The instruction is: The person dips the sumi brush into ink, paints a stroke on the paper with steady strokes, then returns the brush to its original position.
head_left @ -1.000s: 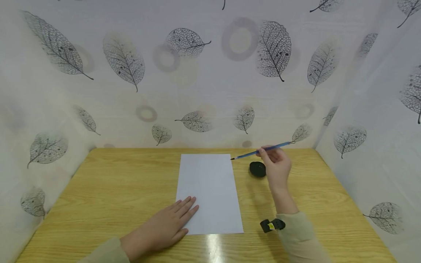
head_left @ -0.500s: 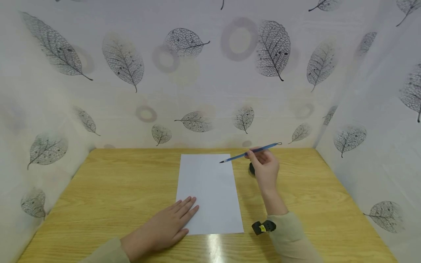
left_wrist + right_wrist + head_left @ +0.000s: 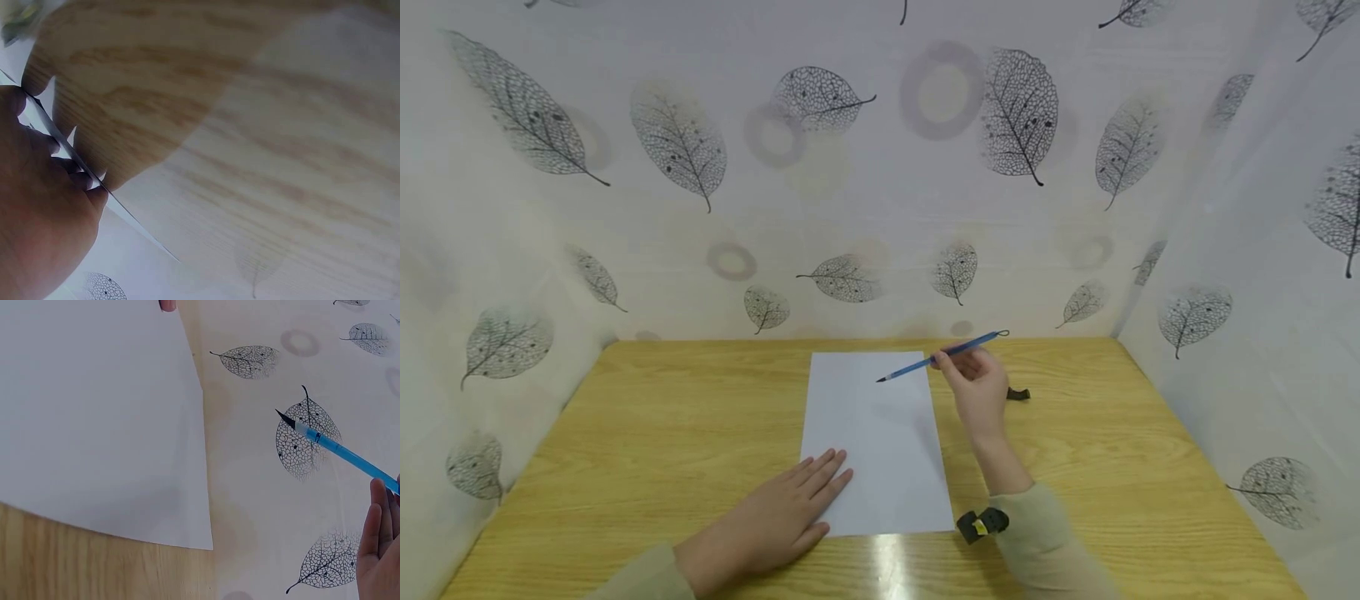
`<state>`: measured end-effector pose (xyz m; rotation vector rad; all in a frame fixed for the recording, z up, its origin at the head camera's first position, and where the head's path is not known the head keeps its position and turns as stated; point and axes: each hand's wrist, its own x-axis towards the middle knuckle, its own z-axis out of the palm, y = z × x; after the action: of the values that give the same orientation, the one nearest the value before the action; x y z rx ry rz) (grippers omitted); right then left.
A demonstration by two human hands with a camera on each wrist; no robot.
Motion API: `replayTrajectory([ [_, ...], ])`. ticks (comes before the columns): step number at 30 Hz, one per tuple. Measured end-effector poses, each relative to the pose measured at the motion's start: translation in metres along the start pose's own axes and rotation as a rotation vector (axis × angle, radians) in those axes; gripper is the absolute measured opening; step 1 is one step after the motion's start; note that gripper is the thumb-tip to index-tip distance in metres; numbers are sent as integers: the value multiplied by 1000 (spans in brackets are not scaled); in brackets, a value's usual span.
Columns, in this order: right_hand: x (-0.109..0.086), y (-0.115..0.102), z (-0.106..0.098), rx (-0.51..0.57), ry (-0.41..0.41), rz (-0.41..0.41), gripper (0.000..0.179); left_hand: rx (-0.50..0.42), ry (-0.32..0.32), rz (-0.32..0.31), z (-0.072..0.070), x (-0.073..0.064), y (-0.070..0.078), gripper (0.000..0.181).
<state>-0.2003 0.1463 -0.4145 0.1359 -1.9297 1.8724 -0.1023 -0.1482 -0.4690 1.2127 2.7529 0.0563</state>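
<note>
A blank sheet of white paper [image 3: 880, 425] lies on the wooden table. My left hand [image 3: 775, 517] rests flat on its lower left edge, fingers straight and spread; the left wrist view shows this hand [image 3: 50, 200] at the paper's edge. My right hand [image 3: 981, 396] pinches a blue paintbrush [image 3: 910, 367] around its middle, above the paper's upper right side. The dark tip points left and hangs over the sheet, apart from it. In the right wrist view the brush [image 3: 350, 455] has a pointed black tip, and the fingers [image 3: 374, 531] show at the right edge.
Behind my right hand a small black object [image 3: 1018, 394] is mostly hidden. A black wrist camera [image 3: 981, 525] sits at the right sleeve. Leaf-patterned cloth [image 3: 850, 208] walls the table [image 3: 662, 417] at the back and sides.
My right hand has moved left with the paintbrush, bringing its tip from the paper's right edge to over the sheet. The black object is now mostly covered. My left hand stays in place.
</note>
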Motion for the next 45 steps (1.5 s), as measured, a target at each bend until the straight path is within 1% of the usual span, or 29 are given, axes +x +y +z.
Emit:
replayTrajectory([
  [4,-3,2,5,-10,-6,10,12,8,3,2,0,0,0,65],
  [9,-6,5,10,-28,-14,-15,11,22,8,4,2,0,-1,65],
  [14,-8,9,14,-44,-22,-14,11,36,17,9,3,0,-1,64],
  [18,-11,14,17,-58,-36,-10,12,19,2,-1,3,0,-1,65],
  [24,-14,18,21,-72,-63,23,11,8,-18,-13,1,1,-1,65],
  [36,-17,25,28,-94,-98,68,9,23,-1,-2,0,1,1,65],
  [45,-20,29,34,-111,-127,38,9,11,-15,-7,0,2,0,65],
])
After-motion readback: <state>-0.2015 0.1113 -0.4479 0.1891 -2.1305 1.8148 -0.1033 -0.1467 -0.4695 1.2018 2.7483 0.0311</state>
